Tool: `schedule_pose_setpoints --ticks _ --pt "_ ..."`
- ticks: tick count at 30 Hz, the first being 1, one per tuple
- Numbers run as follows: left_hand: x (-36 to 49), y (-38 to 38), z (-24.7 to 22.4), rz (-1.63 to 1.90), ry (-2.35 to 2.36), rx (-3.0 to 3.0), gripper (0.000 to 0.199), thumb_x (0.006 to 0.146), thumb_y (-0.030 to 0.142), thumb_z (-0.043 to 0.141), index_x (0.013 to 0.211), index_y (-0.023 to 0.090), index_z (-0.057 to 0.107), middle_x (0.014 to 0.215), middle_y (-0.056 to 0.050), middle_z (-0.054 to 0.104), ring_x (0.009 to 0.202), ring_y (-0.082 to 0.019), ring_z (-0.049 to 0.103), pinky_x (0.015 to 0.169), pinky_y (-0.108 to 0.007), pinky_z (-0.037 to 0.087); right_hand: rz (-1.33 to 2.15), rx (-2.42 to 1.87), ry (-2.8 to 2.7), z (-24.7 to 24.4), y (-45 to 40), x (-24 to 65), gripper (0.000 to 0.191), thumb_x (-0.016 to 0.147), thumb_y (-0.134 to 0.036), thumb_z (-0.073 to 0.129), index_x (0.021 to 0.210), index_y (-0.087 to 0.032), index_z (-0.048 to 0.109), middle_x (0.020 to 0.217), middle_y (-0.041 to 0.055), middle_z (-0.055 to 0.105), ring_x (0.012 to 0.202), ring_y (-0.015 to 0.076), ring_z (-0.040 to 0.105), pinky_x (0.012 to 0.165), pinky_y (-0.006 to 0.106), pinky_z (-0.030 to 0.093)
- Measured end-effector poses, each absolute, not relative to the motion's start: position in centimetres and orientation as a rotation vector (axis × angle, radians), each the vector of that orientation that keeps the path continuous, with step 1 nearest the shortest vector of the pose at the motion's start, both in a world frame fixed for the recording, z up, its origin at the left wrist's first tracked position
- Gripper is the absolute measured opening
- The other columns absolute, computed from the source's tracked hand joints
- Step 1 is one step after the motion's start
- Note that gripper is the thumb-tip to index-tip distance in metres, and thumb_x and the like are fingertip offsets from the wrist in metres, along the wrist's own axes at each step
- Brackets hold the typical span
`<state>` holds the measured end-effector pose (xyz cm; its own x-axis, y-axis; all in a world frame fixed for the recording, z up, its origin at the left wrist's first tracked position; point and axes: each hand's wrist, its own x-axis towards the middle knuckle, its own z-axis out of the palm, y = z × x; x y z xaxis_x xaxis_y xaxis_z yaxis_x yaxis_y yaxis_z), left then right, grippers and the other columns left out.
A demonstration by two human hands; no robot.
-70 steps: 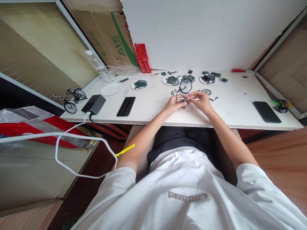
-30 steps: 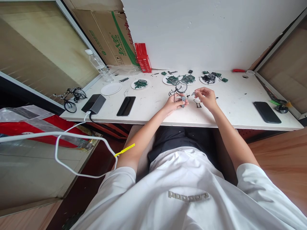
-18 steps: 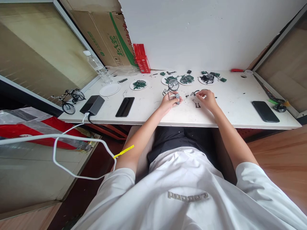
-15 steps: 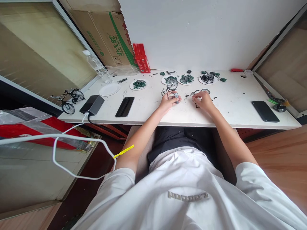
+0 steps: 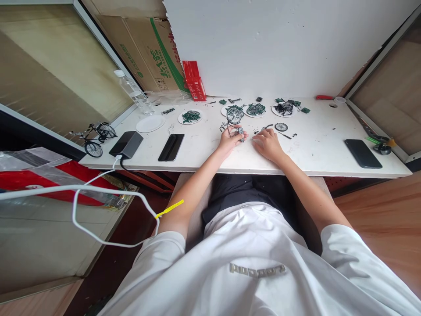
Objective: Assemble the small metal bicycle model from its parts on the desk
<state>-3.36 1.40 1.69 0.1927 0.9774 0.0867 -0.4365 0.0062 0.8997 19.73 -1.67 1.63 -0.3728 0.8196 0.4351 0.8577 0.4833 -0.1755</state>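
Observation:
My left hand (image 5: 230, 139) is closed around a partly built black model bicycle (image 5: 242, 132), held just above the tabletop. One spoked wheel (image 5: 234, 115) stands up from it, and handlebars (image 5: 224, 126) stick out at its left. My right hand (image 5: 269, 144) rests low on the table, fingers bent and slightly apart, tips pointing left toward the bicycle. Anything beneath its palm is hidden. Small dark parts (image 5: 268, 127) lie just beyond its fingers. To its right are a loose spoked wheel (image 5: 281, 127) and a thin black rod (image 5: 285, 135).
Along the back stand plates of green and black parts (image 5: 190, 116), (image 5: 255, 109), (image 5: 284, 107). A finished model bicycle (image 5: 95, 137), black box (image 5: 126, 145), phone (image 5: 171, 147) and bottle (image 5: 133, 91) are left. Another phone (image 5: 363, 153) lies right. A white cable (image 5: 115, 192) hangs by my left arm.
My right hand has moved left and lower onto the table, uncovering the loose wheel and black rod. A black part that showed beneath it is now hidden. My left hand keeps holding the bicycle.

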Motion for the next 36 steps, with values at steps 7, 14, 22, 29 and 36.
schedule_pose_setpoints --ticks 7,14,22,29,36 --pt "-3.2 1.2 1.8 1.247 0.738 1.008 0.053 0.078 0.015 0.093 0.119 0.023 0.06 0.103 -0.005 0.083 0.103 -0.023 0.084 0.107 -0.044 0.06 -0.14 -1.423 -2.307 1.2 -1.7 19.5 0.043 0.113 -0.043 0.055 0.141 -0.02 0.077 0.155 0.0225 0.059 0.141 0.0449 0.043 0.109 0.061 0.046" --pt "-3.1 1.2 1.6 1.249 0.719 1.022 0.054 0.076 0.015 0.094 0.118 0.022 0.062 0.103 -0.006 0.084 0.102 -0.024 0.084 0.107 -0.046 0.061 -0.15 -1.377 -2.324 1.5 -2.1 19.3 0.04 0.114 -0.04 0.052 0.133 -0.02 0.08 0.15 0.0222 0.06 0.143 0.0443 0.042 0.112 0.062 0.046" --pt "-3.0 1.1 1.7 1.238 0.742 1.036 0.056 0.074 0.018 0.097 0.118 0.023 0.062 0.103 -0.005 0.084 0.1 -0.023 0.084 0.107 -0.047 0.061 -0.156 -1.275 -2.375 1.8 -2.0 19.0 0.03 0.114 -0.034 0.054 0.119 -0.021 0.081 0.142 0.0197 0.066 0.139 0.0409 0.046 0.113 0.058 0.046" --pt "-3.0 0.9 1.8 1.232 0.724 1.037 0.054 0.075 0.016 0.095 0.118 0.022 0.064 0.104 -0.007 0.084 0.103 -0.026 0.084 0.106 -0.047 0.06 -0.185 -1.322 -2.445 2.7 -2.7 18.5 0.033 0.115 -0.029 0.049 0.123 -0.017 0.078 0.145 0.0215 0.066 0.145 0.0423 0.046 0.115 0.058 0.045" --pt "-2.9 0.6 2.0 1.213 0.76 1.046 0.055 0.075 0.018 0.098 0.118 0.022 0.064 0.104 -0.006 0.083 0.103 -0.024 0.083 0.109 -0.048 0.06 -0.202 -1.351 -2.463 2.5 -2.5 18.4 0.039 0.115 -0.028 0.042 0.125 -0.014 0.077 0.14 0.0245 0.067 0.139 0.0439 0.048 0.11 0.061 0.047"
